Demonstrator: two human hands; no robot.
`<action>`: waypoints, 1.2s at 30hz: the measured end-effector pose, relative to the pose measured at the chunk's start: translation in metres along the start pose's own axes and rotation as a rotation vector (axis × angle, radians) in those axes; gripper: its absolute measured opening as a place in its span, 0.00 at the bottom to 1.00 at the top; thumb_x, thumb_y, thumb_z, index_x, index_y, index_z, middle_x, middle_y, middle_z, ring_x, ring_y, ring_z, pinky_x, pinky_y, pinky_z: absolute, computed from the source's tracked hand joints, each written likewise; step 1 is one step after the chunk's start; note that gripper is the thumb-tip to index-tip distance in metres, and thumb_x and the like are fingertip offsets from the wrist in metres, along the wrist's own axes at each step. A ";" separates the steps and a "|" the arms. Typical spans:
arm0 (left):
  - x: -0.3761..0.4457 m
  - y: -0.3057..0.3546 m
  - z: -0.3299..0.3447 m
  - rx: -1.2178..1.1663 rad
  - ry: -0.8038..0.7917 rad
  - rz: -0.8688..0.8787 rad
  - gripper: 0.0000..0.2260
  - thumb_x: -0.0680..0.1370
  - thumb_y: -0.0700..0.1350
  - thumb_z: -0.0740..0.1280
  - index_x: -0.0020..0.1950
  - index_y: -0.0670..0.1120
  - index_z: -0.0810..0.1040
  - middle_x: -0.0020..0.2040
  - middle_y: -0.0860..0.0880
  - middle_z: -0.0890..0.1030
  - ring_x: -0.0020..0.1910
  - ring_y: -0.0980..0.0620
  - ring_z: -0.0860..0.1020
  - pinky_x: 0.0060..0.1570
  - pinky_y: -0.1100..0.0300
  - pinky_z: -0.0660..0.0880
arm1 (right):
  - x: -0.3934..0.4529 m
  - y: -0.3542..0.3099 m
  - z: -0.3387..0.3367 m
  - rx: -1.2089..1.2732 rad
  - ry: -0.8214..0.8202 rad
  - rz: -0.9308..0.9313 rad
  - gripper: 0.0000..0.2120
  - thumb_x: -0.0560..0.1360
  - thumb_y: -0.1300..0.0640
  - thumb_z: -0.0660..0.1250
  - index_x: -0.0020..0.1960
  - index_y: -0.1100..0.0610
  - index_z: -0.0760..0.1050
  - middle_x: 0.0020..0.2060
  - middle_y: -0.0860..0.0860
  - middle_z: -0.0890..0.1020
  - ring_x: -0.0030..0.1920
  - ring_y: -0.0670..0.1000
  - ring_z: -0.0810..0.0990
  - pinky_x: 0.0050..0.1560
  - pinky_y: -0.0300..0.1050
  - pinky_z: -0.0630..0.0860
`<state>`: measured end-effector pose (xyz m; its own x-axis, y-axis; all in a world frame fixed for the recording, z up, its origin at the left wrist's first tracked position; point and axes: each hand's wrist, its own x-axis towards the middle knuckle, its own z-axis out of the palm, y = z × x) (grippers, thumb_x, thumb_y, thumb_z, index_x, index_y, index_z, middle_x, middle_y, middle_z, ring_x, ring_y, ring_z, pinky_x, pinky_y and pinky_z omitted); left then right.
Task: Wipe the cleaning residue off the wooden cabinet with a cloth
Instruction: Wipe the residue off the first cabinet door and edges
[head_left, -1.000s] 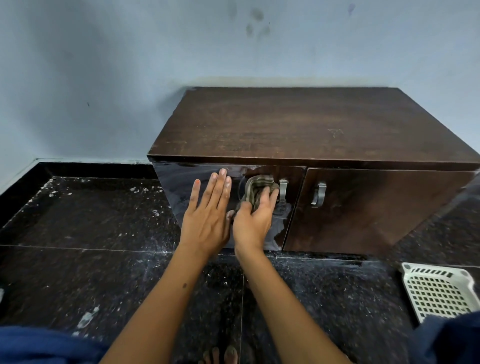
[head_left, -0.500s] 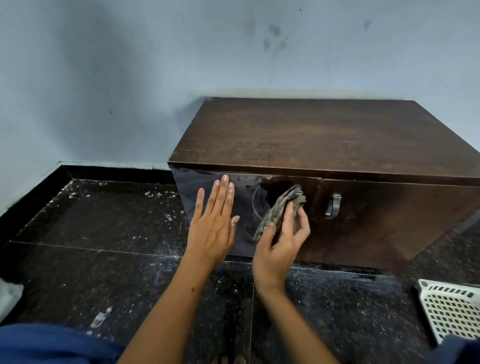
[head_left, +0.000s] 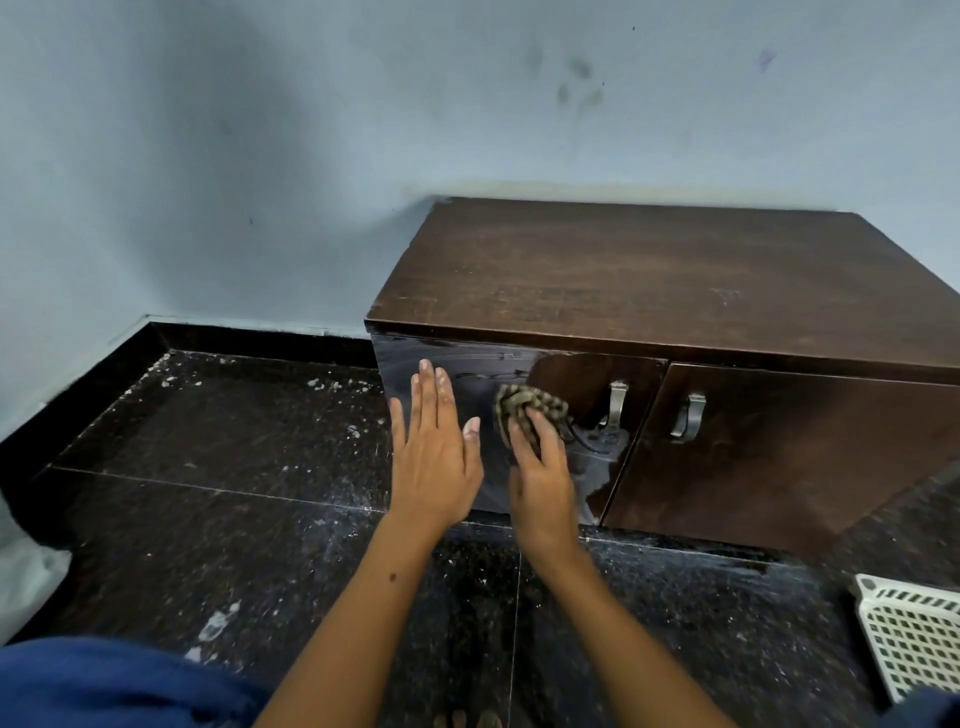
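A low dark wooden cabinet (head_left: 649, 280) stands against the blue wall, with two front doors and metal handles. Its left door (head_left: 467, 374) is wet and glossy. My left hand (head_left: 434, 452) lies flat against that door, fingers straight and pointing up. Just to its right, my right hand (head_left: 540, 478) presses a bunched olive patterned cloth (head_left: 524, 408) against the same door, left of the door's handle (head_left: 617, 402). The fingers curl over the cloth and hide its lower part.
The floor is dark speckled tile (head_left: 234, 457) with white flecks and a black skirting along the wall. A white plastic lattice basket (head_left: 914, 634) sits on the floor at the lower right. Blue fabric (head_left: 104, 680) fills the lower left corner.
My right hand has carried the cloth to the left across the left door, away from the handle, which now shows. My left hand stays flat on the door. The view has shifted.
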<state>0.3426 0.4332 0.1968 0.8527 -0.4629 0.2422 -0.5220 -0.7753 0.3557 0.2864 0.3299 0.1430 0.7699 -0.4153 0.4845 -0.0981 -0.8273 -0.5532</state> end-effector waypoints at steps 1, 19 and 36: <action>-0.001 0.004 0.002 -0.081 0.001 -0.001 0.26 0.82 0.50 0.46 0.76 0.41 0.43 0.77 0.45 0.41 0.76 0.50 0.41 0.74 0.52 0.38 | -0.005 -0.003 -0.002 0.165 -0.026 0.138 0.22 0.75 0.71 0.62 0.68 0.62 0.71 0.70 0.57 0.69 0.70 0.55 0.67 0.70 0.42 0.65; 0.011 0.043 -0.016 -1.202 -0.254 -0.664 0.10 0.77 0.42 0.66 0.36 0.44 0.78 0.31 0.48 0.77 0.22 0.56 0.72 0.28 0.61 0.74 | 0.000 -0.015 -0.053 0.561 -0.066 0.372 0.22 0.66 0.55 0.76 0.53 0.46 0.68 0.50 0.46 0.79 0.50 0.44 0.78 0.49 0.40 0.76; 0.008 0.048 -0.035 -1.106 -0.605 -0.474 0.42 0.65 0.75 0.46 0.60 0.49 0.79 0.61 0.47 0.78 0.59 0.50 0.75 0.58 0.46 0.74 | -0.002 -0.016 -0.050 0.970 0.217 0.549 0.19 0.72 0.70 0.68 0.55 0.48 0.79 0.52 0.47 0.83 0.56 0.47 0.80 0.58 0.47 0.78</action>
<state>0.3242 0.4075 0.2476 0.6812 -0.5869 -0.4377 0.3241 -0.2944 0.8991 0.2551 0.3253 0.1851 0.6384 -0.7666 0.0696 0.2137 0.0896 -0.9728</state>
